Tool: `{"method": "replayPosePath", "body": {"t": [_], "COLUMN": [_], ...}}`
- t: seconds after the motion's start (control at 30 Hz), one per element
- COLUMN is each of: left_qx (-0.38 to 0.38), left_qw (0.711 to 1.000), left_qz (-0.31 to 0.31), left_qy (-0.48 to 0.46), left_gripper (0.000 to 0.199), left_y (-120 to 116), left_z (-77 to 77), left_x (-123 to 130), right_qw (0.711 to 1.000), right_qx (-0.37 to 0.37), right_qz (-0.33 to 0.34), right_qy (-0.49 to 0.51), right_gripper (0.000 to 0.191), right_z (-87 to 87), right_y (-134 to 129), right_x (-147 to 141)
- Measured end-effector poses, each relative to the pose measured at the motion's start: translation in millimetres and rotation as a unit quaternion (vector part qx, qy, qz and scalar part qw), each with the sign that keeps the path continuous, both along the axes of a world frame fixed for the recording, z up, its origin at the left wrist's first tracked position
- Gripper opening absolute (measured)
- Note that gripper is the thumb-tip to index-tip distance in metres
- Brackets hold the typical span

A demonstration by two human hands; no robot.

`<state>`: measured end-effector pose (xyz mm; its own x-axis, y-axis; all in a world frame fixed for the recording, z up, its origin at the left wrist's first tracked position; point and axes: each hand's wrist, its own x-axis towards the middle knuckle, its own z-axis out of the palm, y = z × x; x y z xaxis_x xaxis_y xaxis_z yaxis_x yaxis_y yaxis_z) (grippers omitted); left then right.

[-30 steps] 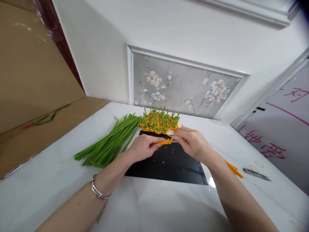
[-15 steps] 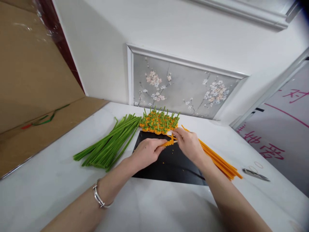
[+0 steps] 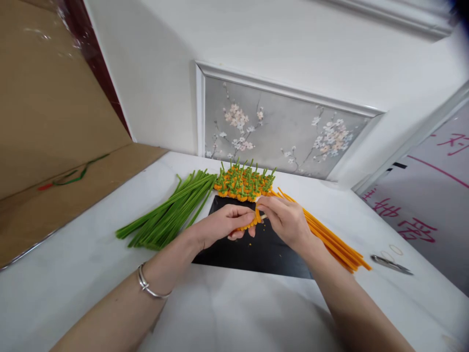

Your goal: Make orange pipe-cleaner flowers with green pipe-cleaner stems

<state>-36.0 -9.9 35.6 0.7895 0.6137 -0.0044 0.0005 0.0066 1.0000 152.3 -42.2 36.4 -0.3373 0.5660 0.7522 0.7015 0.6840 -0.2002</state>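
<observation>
Over a black mat [image 3: 252, 254], both hands work on an orange pipe cleaner [image 3: 258, 214] wound in coils around a thin pale stick [image 3: 264, 216]. My left hand [image 3: 227, 220] is closed on the coiled part, its thumb on top and fingertips beneath. Thumb and fingers of my right hand [image 3: 287, 220] pinch the orange strand beside the stick's pale end; the fingers hide part of the strand. Just beyond the mat stand several small orange coiled pieces with green stems [image 3: 244, 183], stems pointing up.
Green pipe cleaners [image 3: 168, 212] lie in a bundle to the left. Straight orange pipe cleaners [image 3: 335, 242] lie right of the mat, partly behind my right forearm. Farther right are small snips [image 3: 391, 265] and rubber bands [image 3: 395, 250]. A wall panel [image 3: 282, 132] rises behind; cardboard [image 3: 62, 112] stands left.
The coiled pipe cleaner and both hands have shifted slightly left. My left hand has turned, so its fingertips now show below the coil. The view has shifted a little.
</observation>
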Motion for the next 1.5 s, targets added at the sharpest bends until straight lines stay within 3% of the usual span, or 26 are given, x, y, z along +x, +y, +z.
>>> {"method": "replayPosePath", "body": {"t": [0.57, 0.7, 0.97, 1.07, 1.17, 1.4, 1.5], "left_qx": [0.093, 0.18, 0.335, 0.37, 0.386, 0.302, 0.273], "left_qw": [0.994, 0.979, 0.934, 0.921, 0.914, 0.946, 0.952], "left_qz": [0.052, 0.062, 0.069, 0.067, 0.065, 0.079, 0.121], "left_qy": [0.022, 0.068, 0.101, 0.102, 0.104, 0.088, 0.065], "left_gripper": [0.026, 0.023, 0.025, 0.027, 0.026, 0.019, 0.02], "left_y": [1.8, 0.9, 1.5, -0.4, -3.8, -8.5, -6.8], "left_z": [2.5, 6.5, 2.2, 1.1, 1.3, 1.8, -1.9], "left_x": [0.3, 0.8, 1.6, 2.6, 3.8, 7.3, 9.7], "right_qw": [0.999, 0.996, 0.971, 0.944, 0.89, 0.752, 0.725], "right_qx": [-0.043, -0.071, -0.216, -0.309, -0.421, -0.59, -0.62], "right_qz": [-0.005, -0.027, -0.079, -0.06, -0.035, 0.088, 0.14], "right_qy": [0.021, 0.039, 0.059, 0.104, 0.171, 0.281, 0.263], "right_gripper": [0.019, 0.018, 0.032, 0.035, 0.036, 0.035, 0.034], "right_z": [1.0, 1.4, 5.3, 1.6, -1.9, -2.8, -6.2], "right_y": [-2.2, -1.4, 1.4, 4.1, 6.6, 12.9, 14.0], "right_x": [-1.6, -3.2, 0.8, 4.1, 7.3, 22.5, 28.6]}}
